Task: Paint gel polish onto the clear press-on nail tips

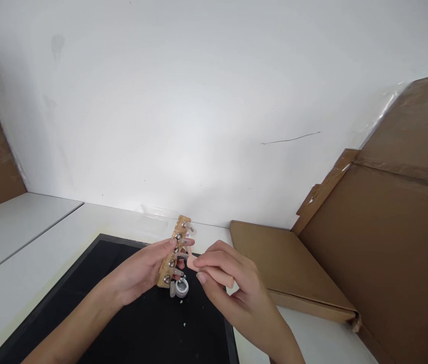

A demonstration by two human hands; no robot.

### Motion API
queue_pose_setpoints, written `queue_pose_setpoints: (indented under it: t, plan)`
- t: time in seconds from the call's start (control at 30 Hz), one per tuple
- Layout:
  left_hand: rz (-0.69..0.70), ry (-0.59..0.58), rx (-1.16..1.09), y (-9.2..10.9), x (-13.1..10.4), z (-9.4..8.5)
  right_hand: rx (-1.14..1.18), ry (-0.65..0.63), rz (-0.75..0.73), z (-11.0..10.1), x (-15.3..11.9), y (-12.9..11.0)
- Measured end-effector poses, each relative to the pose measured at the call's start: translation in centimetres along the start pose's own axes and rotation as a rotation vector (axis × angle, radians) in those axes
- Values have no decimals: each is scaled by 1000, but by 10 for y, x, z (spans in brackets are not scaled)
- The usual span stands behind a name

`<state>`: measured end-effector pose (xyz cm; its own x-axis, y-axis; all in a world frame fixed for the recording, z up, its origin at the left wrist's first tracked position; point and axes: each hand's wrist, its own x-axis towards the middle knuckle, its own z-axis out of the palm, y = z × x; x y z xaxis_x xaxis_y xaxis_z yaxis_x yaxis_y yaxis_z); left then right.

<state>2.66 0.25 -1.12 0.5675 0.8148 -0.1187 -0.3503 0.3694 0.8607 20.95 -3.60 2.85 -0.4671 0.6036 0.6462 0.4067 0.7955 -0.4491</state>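
My left hand [141, 268] grips a wooden nail-tip stand [163, 277], holding it tilted above the black mat. Along the stand runs a row of shiny metal balls, with clear nail tips [191, 229] sticking out to the right. Pinched in my right hand [236, 273] is a pink-handled nail brush [217, 275]. Its thin end points up and left, close to the nail tips; whether it touches one I cannot tell. Just below the stand is a small round pot [182, 288] with a white rim and something silvery grey inside.
Beneath my hands lies a black mat [153, 333] with a few pale crumbs. A flat cardboard box [282, 258] sits to the right, near an upright cardboard panel [395, 242]. Behind the stand, a clear plastic tray [153, 215] rests against the white wall [183, 111].
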Motion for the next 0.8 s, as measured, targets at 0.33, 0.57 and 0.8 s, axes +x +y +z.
queue_pose_setpoints:
  t: [0.33,0.57,0.8]
  plan:
    - [37,-2,4,1,-2,1,-77,29,89,-4,-2,3]
    - [58,-8,62,0,-2,-1,-39,64,81,-6,-2,2]
    - [80,-22,77,0,-3,0,100,45,63,-2,-1,2]
